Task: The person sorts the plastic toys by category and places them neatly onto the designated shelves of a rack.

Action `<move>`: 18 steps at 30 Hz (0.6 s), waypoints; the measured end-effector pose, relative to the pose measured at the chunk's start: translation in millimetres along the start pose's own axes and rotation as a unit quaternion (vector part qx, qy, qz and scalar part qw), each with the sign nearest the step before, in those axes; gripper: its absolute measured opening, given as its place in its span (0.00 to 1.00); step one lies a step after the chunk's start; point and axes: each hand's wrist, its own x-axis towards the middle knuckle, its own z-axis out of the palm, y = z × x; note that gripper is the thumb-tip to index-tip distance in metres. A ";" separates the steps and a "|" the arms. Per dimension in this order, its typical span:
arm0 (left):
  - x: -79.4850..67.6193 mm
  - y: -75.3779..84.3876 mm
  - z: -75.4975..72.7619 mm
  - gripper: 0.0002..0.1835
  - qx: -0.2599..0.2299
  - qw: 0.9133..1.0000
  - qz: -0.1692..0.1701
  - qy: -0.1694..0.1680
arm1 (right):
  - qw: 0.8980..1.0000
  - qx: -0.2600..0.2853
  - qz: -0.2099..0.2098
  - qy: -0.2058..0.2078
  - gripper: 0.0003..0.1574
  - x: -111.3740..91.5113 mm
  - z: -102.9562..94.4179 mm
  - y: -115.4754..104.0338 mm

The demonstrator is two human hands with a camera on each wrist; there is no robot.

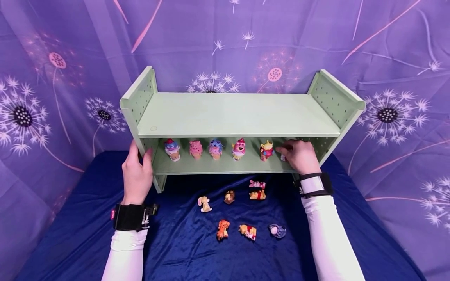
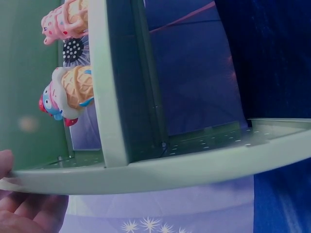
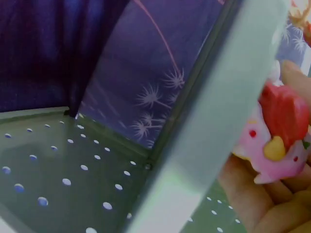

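My left hand [image 1: 137, 171] grips the left side panel of the pale green shelf unit [image 1: 225, 113], thumb on the inner face and fingers outside. In the right part of the lower compartment, my right hand [image 1: 303, 157] holds a pink and white figurine [image 3: 279, 145] with a red part, mostly hidden by the fingers in the head view. To its left stands a yellow and red figurine [image 1: 266, 151]. Farther left along the same board are a pink bear with red [image 1: 238, 149], a blue one [image 1: 215, 149], a pink one [image 1: 195, 149] and a blue one with a red top [image 1: 172, 150].
On the dark blue cloth [image 1: 183, 249] before the shelf lie several small figurines: a rabbit [image 1: 204, 204], a brown one [image 1: 229, 197], a pink one [image 1: 257, 184], two yellow bears in red [image 1: 258, 195], an orange tiger [image 1: 223, 230] and a grey-blue one [image 1: 277, 231]. A purple curtain [image 1: 225, 47] hangs behind.
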 end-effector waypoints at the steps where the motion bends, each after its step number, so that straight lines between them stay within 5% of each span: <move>1: 0.0 -0.2 -0.1 0.23 0.000 1.000 0.001 0.000 | 1.000 0.000 0.001 -0.010 0.13 -1.6 -0.8 -0.6; 7: 0.7 0.2 0.2 0.24 -0.001 1.000 0.004 0.001 | 0.998 -0.005 0.038 -0.048 0.14 -14.4 -4.5 -6.2; 12: 0.8 -0.3 0.7 0.24 -0.002 1.000 0.005 0.002 | 0.995 -0.027 0.098 0.008 0.27 -22.9 -5.0 -14.3; 18: 0.7 -0.6 0.3 0.23 -0.004 1.000 0.003 0.003 | 0.988 -0.059 0.138 0.042 0.22 -27.1 -7.9 -24.1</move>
